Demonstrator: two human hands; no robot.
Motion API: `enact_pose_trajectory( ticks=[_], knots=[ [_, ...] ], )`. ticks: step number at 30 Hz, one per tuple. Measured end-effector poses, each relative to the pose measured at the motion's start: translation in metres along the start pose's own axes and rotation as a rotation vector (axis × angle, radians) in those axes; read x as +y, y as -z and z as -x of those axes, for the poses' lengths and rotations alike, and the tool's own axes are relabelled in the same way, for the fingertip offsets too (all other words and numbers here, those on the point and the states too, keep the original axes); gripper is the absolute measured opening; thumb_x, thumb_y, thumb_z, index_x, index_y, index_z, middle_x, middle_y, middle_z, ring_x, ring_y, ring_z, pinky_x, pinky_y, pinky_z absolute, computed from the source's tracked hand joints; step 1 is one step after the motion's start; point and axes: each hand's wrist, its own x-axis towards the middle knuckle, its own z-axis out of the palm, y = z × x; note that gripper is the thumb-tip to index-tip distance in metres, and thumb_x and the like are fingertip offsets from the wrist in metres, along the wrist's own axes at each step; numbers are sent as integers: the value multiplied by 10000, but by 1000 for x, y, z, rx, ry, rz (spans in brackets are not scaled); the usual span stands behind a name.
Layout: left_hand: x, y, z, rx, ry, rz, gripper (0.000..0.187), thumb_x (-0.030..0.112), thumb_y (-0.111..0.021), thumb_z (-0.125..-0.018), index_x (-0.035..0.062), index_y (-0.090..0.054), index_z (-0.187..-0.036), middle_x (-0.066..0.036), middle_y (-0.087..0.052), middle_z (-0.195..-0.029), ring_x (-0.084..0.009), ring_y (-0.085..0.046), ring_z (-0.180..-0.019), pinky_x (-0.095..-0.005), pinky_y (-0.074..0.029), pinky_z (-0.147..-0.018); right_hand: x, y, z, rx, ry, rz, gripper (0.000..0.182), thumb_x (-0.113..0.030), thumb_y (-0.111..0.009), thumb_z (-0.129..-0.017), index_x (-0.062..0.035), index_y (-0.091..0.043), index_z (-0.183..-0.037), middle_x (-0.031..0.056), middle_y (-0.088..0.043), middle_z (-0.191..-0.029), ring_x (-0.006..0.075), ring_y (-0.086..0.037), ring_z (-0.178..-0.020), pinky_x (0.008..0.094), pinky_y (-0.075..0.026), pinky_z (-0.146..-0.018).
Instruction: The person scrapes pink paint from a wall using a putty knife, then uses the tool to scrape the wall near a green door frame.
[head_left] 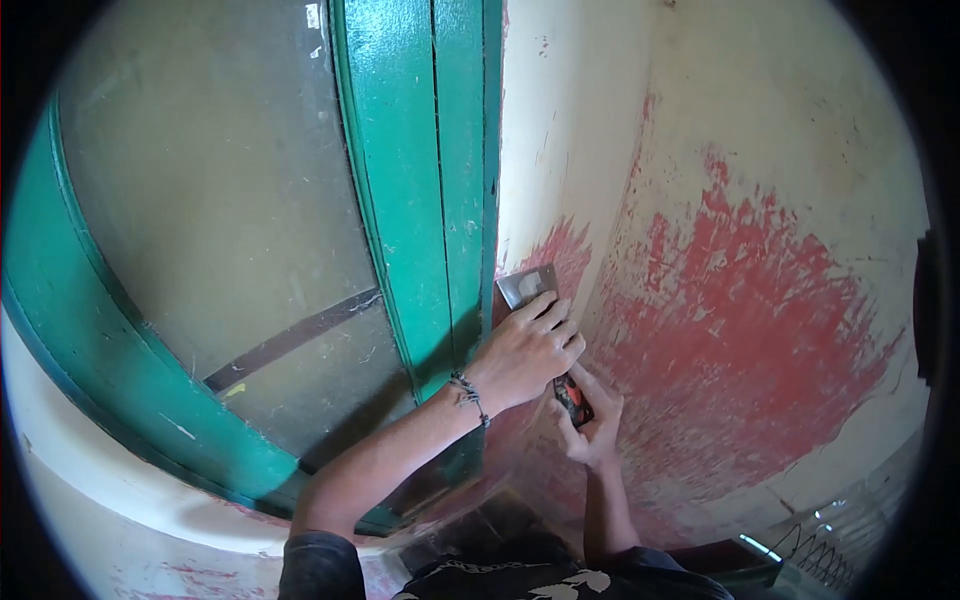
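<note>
A scraper (512,288) with a flat metal blade and a dark red-and-black handle lies against the narrow wall strip beside the green door frame (465,180). My left hand (525,350) is closed over the base of its blade, fingers pressing on the metal. Lower down, my right hand (600,415) wraps round the handle. The blade's edge meets the wall where pale paint (570,120) borders a patch of exposed red (565,250). Part of the handle is hidden behind my left hand.
Left of the frame stands a green-edged panel (220,180) with a dark strip across it. The adjoining right wall carries a large scraped red area (740,340). At the lower right are a dark box-like object (735,562) and coiled wire (825,560).
</note>
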Motion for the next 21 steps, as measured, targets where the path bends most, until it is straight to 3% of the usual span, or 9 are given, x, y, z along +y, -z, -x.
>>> enact_pose_trajectory(
  ticks=[2, 4, 5, 8, 11, 14, 21],
  knots=[
    [-1, 7, -6, -71, 3, -10, 297, 116, -668, -828, 66, -710, -1118, -94, -704, -1152, -300, -527, -1324, -441, -362, -1181, 4, 6, 0, -18, -9, 15, 571, -126, -734, -800, 32, -628, -1339, 197, -747, -1011, 237, -745, -878, 332, -564, -814],
    [0, 6, -13, -18, 52, -109, 271, 137, -657, -838, 66, -716, -1093, -101, -695, -1165, -310, -522, -1327, -437, -358, -1181, 3, 10, -3, 1, -18, -13, 559, -126, -726, -810, 29, -632, -1338, 183, -752, -988, 208, -744, -848, 313, -567, -791],
    [-1, 5, -15, 4, 75, -159, 260, 147, -652, -842, 67, -719, -1080, -105, -690, -1172, -316, -520, -1328, -436, -356, -1181, 5, 12, -7, 10, 25, -18, 536, -128, -720, -816, 47, -643, -1317, 160, -750, -922, 166, -719, -753, 285, -563, -732],
    [-11, 4, -22, 16, 91, -119, 238, 178, -638, -852, 70, -724, -1045, -97, -680, -1161, -326, -536, -1311, -435, -382, -1168, 10, 19, -12, -42, 40, -43, 523, -123, -717, -810, 72, -652, -1291, 145, -735, -846, 143, -684, -676, 272, -554, -681],
    [-16, -14, -18, 107, -4, -89, 220, 200, -634, -845, 79, -724, -1005, -75, -679, -1107, -314, -574, -1273, -422, -437, -1131, 9, 21, -13, -87, 21, -33, 515, -126, -720, -806, 86, -661, -1271, 141, -716, -787, 130, -660, -649, 274, -541, -644],
    [-19, -16, -21, 180, -12, -2, 187, 203, -628, -836, 88, -719, -953, -59, -679, -1066, -301, -607, -1232, -404, -481, -1093, 21, 14, -22, 37, 179, -162, 515, -132, -723, -799, 84, -668, -1263, 141, -700, -743, 139, -649, -613, 282, -525, -601],
    [-13, -23, -19, 223, 35, -50, 159, 218, -638, -802, 95, -708, -875, -41, -688, -1048, -273, -626, -1207, -392, -502, -1073, 23, 12, -12, 8, 106, -122, 526, -109, -672, -756, 77, -681, -1248, 139, -669, -671, 166, -620, -522, 294, -507, -529]
  ],
)
